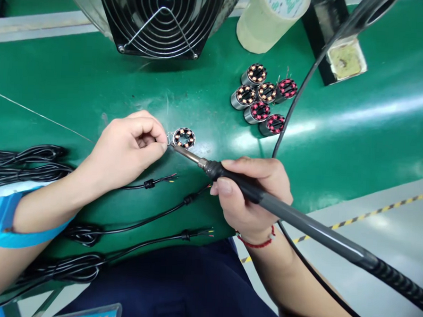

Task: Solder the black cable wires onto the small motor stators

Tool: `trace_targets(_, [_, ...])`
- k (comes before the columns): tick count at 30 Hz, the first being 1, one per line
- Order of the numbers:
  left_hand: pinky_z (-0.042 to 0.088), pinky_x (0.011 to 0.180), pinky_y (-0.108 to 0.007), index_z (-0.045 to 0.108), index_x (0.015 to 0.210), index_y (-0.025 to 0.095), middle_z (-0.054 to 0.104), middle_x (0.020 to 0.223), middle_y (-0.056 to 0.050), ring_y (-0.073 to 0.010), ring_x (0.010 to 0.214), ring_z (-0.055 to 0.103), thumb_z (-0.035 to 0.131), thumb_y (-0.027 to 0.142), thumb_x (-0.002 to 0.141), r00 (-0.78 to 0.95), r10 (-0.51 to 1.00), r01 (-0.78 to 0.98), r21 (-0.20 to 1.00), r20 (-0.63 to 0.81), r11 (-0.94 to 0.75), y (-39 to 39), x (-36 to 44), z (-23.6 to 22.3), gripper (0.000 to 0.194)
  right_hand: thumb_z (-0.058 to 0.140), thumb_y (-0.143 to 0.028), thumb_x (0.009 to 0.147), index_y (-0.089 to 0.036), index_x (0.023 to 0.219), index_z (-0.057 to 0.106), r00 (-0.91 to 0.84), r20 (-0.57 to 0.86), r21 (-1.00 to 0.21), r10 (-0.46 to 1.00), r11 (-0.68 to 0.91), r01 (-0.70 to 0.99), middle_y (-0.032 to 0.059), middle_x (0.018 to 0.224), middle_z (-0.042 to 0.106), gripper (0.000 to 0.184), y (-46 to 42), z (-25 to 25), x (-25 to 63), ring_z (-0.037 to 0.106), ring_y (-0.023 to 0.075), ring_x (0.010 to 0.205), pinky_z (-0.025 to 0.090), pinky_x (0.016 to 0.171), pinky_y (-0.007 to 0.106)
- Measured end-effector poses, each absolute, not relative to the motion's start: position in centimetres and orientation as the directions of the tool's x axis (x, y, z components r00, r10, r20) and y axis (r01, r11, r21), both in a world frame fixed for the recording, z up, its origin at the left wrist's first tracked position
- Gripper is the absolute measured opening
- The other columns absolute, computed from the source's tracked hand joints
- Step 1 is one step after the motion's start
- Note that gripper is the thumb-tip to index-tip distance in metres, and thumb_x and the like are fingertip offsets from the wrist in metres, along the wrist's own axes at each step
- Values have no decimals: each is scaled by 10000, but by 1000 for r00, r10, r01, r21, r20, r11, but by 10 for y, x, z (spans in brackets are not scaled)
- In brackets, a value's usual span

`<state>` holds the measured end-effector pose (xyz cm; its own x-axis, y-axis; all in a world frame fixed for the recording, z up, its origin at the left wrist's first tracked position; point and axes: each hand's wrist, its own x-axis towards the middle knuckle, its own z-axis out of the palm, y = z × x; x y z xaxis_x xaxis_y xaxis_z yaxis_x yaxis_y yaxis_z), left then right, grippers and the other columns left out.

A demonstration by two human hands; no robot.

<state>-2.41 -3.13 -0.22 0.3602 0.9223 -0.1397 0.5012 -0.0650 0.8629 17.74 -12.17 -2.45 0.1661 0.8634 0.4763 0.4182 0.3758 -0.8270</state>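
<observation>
My left hand (134, 145) is closed in a pinch, thumb against forefinger, on a thin silvery solder wire (40, 115) that runs in from the left edge and passes behind my wrist. Just right of those fingertips a small motor stator (184, 138) with copper windings lies on the bench, its thin leads sticking out toward the pinch. My right hand (254, 194) grips a soldering iron (293, 218) like a pen. The iron's tip reaches the leads between my left fingertips and the stator; whether it touches them I cannot tell.
Several wound stators (259, 112) stand at the upper right. Behind are a black fan (162, 21), a wide tape roll (266, 26) and an iron stand with a sponge (346, 61). Coiled black cables (81, 265) lie at the lower left. The iron's cord (295, 106) loops across the right.
</observation>
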Motion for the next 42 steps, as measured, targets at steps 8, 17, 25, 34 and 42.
trace_targets(8, [419,619,-279,649,667,180,649,837,-23,-127,700,540,638,224,739,359,921,509,859,-150,-58,-30,-24,-1,85,664,-311,967,-302,1116,682,140,525,-800,839,431,418,11,857,759,150,-115,-20,178,713,168,624,613,564,328])
trace_targets(17, [426,612,-285,664,692,187,658,835,-21,-126,666,533,627,227,741,367,916,521,852,-165,-55,-30,-24,0,73,561,-285,1032,-322,1337,600,-175,351,-766,920,389,512,0,1310,728,310,-89,8,180,780,171,952,659,894,366])
trace_targets(25, [443,616,-283,666,687,183,645,820,-20,-136,684,567,616,230,735,375,918,488,870,-134,-72,-29,-25,-4,84,562,-139,922,-188,1317,573,-326,340,-672,882,471,571,19,1003,737,398,-62,-12,168,670,204,997,552,976,387])
trace_targets(34, [455,655,-325,619,967,190,595,899,-35,-154,691,535,590,260,782,428,899,607,766,-92,-211,-34,-31,-3,200,482,-115,919,-252,1299,539,-267,382,-682,885,465,564,0,937,709,408,-62,-28,159,651,212,960,528,941,421])
trace_targets(42, [389,533,-283,621,753,209,576,625,-11,-158,567,506,581,415,832,405,839,668,744,-363,0,-26,-35,13,223,525,-151,879,-255,1386,457,-288,333,-696,898,440,567,53,1130,707,522,-63,-34,161,622,250,1075,513,998,457])
